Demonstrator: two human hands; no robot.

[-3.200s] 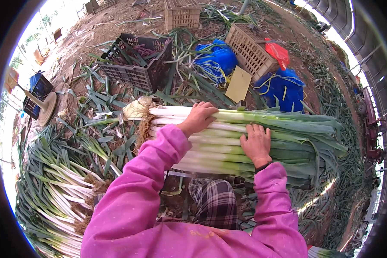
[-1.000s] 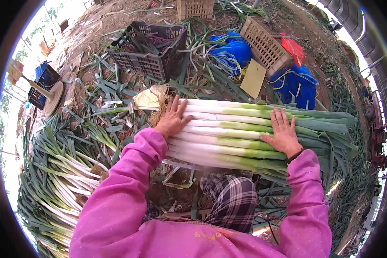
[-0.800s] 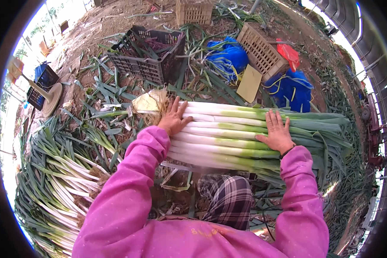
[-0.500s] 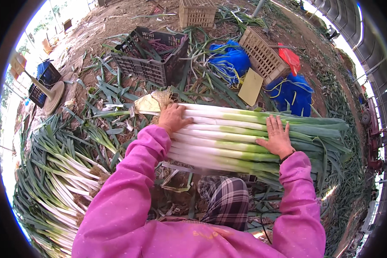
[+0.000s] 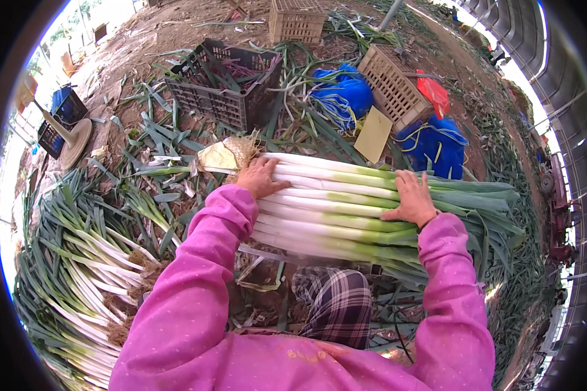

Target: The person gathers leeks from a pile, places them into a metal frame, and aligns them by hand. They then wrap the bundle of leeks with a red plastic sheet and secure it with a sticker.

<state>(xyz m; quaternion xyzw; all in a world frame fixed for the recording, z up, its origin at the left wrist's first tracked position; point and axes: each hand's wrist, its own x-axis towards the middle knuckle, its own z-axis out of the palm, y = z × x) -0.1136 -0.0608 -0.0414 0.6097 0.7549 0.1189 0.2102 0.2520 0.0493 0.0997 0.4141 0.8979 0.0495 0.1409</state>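
A broad row of long leeks point(image 5: 319, 207) lies crosswise in front of me, white ends to the left and green leaves to the right. My left hand point(image 5: 259, 178) rests over the far edge of the white ends, thumb apart from the fingers. On the stretch where white turns green, my right hand point(image 5: 411, 201) lies with thumb and fingers spread. Neither hand is closed round a stalk. Just beyond my left hand, by the root ends, sits a yellowish piece with stringy fibres point(image 5: 220, 156).
Many loose leeks point(image 5: 85, 274) with roots on are heaped at the left. Farther off stand a black crate point(image 5: 228, 107), tan crates point(image 5: 391, 88) point(image 5: 298, 26), blue netting point(image 5: 349, 94), a red bag point(image 5: 434, 96) and a yellowish card point(image 5: 373, 135). Leaf scraps litter the soil.
My right hand has shifted slightly, its fingers a little more bent and raised. My left hand stays at the white ends. The whole view has moved slightly.
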